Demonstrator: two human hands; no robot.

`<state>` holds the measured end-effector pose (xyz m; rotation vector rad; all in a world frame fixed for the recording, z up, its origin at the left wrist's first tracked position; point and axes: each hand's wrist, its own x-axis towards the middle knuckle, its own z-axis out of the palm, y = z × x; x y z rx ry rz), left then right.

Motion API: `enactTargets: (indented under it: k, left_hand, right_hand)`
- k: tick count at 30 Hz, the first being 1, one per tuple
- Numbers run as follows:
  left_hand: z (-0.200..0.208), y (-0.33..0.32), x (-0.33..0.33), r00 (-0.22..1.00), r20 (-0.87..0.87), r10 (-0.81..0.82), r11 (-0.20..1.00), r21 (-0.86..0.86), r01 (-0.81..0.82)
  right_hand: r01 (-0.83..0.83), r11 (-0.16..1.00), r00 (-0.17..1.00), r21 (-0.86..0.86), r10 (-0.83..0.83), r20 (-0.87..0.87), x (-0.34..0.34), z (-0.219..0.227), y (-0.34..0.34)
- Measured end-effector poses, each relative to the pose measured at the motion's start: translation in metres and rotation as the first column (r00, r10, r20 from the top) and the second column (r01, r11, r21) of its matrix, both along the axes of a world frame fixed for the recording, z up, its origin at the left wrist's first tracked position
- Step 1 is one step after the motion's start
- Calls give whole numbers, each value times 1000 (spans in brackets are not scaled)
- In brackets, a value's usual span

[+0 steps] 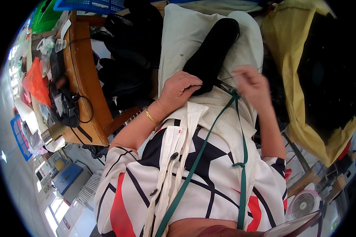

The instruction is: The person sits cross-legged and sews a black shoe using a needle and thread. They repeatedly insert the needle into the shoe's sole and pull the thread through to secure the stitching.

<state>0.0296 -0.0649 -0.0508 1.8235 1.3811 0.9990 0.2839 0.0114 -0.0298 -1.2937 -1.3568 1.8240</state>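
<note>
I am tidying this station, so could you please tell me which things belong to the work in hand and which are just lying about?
In hand: black fabric piece, held by left hand; thin thread, pulled by right hand; white cloth underneath.

Lying about: yellow fabric bag, wooden table, orange bag, small pink fan.

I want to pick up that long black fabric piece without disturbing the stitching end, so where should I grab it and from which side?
Probably the rounded far end of the black fabric piece, coming from above the white cloth. It lies flat and bare there, while its near end is pinned under the left hand, with the right hand raised close beside, seemingly pulling a thin thread.
</note>
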Motion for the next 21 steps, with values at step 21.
enactTargets:
  k: [21]
  left_hand:
    - [-5,-2,-3,998,67,20,1000,13,-21]
  right_hand:
    - [-409,833,888,374,269,372,-44,-20,-14]
